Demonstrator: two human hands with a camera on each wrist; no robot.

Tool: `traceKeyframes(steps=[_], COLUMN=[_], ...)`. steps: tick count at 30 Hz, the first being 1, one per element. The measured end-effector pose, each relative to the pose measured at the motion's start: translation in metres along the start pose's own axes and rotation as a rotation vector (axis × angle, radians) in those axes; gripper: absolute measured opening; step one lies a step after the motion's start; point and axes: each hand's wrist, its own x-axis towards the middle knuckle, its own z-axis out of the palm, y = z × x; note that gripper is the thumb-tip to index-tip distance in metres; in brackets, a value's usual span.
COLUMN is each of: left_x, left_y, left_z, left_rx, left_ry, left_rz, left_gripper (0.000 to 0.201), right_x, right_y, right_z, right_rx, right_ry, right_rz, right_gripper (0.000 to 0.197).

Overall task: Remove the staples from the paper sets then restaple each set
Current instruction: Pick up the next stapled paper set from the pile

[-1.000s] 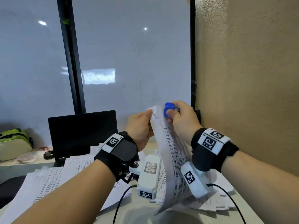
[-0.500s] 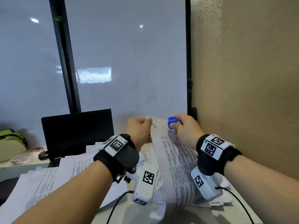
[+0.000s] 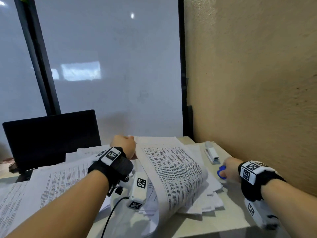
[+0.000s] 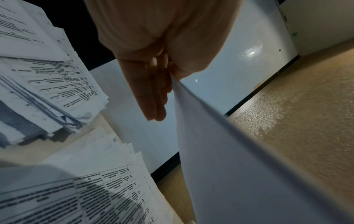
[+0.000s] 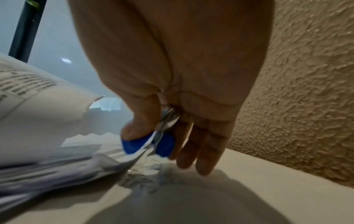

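We see the left hand [image 3: 123, 145] pinching the top corner of a paper set [image 3: 173, 170] bowed over the desk's paper pile [image 3: 211, 194], while the right hand [image 3: 229, 168] — low beside the stapler [image 3: 212, 154] — grips a blue staple remover [image 3: 221, 172].

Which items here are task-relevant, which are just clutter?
In play:
paper set, left hand pinching its corner
staple remover in right hand
stapler
paper piles

Lying about:
laptop
cable
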Motion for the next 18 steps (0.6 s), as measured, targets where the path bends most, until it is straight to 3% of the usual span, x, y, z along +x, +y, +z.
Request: traceKeyframes(steps=[5,13,15,18], left_x=[-0.026,-0.057,-0.058,-0.063], left_y=[0.012,0.032,0.038,0.046], left_z=[0.005,-0.012,-0.018,-0.029], left_rx=[0.030,-0.088,-0.131,-0.141], left_ry=[-0.044,-0.144,-0.133,-0.124], left_rz=[0.018,-0.033,-0.040,0.020], left_gripper=[0.043,0.036,0.033,0.029], right_x=[0.006,0.005,0.000,-0.010], right_y=[-0.002,-0.015,-0.017,-0.025], right_z=[0.005,0.004,0.000,-0.008], right_rx=[-0.148,-0.161,-0.144,-0.019], right_ry=[-0.083,-0.096,-0.086,0.021], right_rz=[-0.055,-0.112,-0.113,-0.147], right_gripper=[0.030,0.008,0.015,0.050])
